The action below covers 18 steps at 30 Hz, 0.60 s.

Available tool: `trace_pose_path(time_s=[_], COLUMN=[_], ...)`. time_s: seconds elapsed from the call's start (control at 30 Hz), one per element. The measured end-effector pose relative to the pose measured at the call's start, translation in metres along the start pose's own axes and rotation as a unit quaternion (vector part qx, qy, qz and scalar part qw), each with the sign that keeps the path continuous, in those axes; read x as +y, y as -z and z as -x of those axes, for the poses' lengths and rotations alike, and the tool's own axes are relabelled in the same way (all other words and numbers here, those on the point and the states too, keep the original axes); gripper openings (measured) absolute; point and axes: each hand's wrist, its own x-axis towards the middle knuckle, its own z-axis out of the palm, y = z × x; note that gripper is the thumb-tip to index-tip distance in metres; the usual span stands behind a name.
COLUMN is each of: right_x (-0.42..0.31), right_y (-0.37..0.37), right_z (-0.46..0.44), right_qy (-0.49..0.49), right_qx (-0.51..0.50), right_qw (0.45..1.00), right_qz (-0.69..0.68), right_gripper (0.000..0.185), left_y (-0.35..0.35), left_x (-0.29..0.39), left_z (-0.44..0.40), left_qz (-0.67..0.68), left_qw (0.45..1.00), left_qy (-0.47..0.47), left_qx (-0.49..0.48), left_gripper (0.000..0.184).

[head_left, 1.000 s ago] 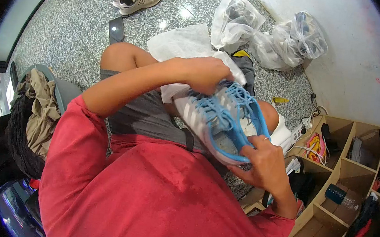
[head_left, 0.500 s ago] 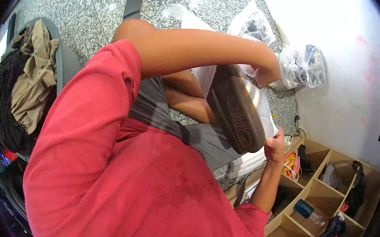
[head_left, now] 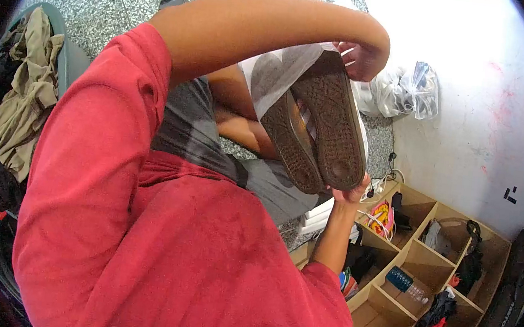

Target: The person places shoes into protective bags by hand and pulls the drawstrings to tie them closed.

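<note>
A pair of brown slippers (head_left: pixel 335 123) is held up with the patterned soles towards me. A thin white plastic bag (head_left: pixel 277 70) covers their toe ends on one side, and some of it shows behind them. My left hand (head_left: pixel 365 61) is bent round at the toe end, its fingers curled at the bag's edge beside the sole. At the heel end, my right hand (head_left: pixel 351 190) grips the slippers from beneath, with most of its fingers hidden behind the sole.
A wooden compartment box (head_left: pixel 420 254) holds clothes, a bottle (head_left: pixel 408 283) and other items. Clear bags (head_left: pixel 417 93) stand against the white wall. A grey-green chair (head_left: pixel 70 60) piled with clothes (head_left: pixel 25 96) is at the left, on speckled floor.
The slippers have turned so both soles now show, where mainly one showed before. Both hands have shifted a little up and left in view with them.
</note>
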Motion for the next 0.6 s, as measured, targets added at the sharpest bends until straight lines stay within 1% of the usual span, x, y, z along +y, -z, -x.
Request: trace_pose_path(time_s=[0.03,0.1,0.17,0.23,0.3,0.33,0.4,0.43,0.5,0.53,0.6], right_x=[0.003,0.007,0.009,0.01,0.013,0.016,0.026,0.027,0.029,0.031,0.038], right_y=[-0.001,-0.002,0.0,-0.001,-0.004,-0.013,-0.034,-0.033,-0.031,-0.034,-0.042], right_z=[-0.002,-0.006,-0.004,-0.003,-0.003,-0.004,-0.008,-0.009,-0.008,-0.008,-0.009], right_qy=[-0.001,0.019,0.019,0.02,0.015,0.013,0.111,0.109,0.083,0.082,0.125], right_qx=[0.002,-0.024,-0.024,-0.023,-0.042,-0.042,-0.011,-0.012,0.059,0.059,0.171], right_qw=[1.0,1.0,0.999,0.999,0.998,0.999,0.994,0.994,0.993,0.993,0.977], right_qz=[0.002,0.007,0.02,0.033,0.034,0.033,-0.008,-0.009,-0.058,-0.058,0.008], right_gripper=[0.09,0.093,0.094,0.095,0.094,0.094,0.076,0.076,0.073,0.073,0.069], left_y=[0.001,0.005,0.01,0.013,0.012,0.011,0.01,0.009,0.008,0.008,0.006], left_x=[0.0,0.0,-0.004,-0.004,-0.005,-0.005,-0.004,-0.005,-0.006,-0.007,-0.008], left_z=[-0.001,-0.003,-0.008,-0.011,-0.009,-0.01,-0.011,-0.011,-0.01,-0.01,-0.009], left_qz=[-0.008,-0.014,-0.007,-0.003,-0.022,-0.02,0.008,0.009,0.017,0.021,0.029], left_qw=[1.0,1.0,1.0,1.0,0.999,0.999,0.999,0.999,0.998,0.998,0.996], left_qy=[0.017,0.017,0.013,0.01,-0.022,-0.022,0.0,0.001,-0.008,-0.013,-0.022], left_qx=[0.01,0.016,-0.008,-0.002,0.019,0.017,0.039,0.038,0.054,0.061,0.077], left_gripper=[0.031,0.028,0.026,0.025,0.026,0.026,0.027,0.027,0.027,0.027,0.028])
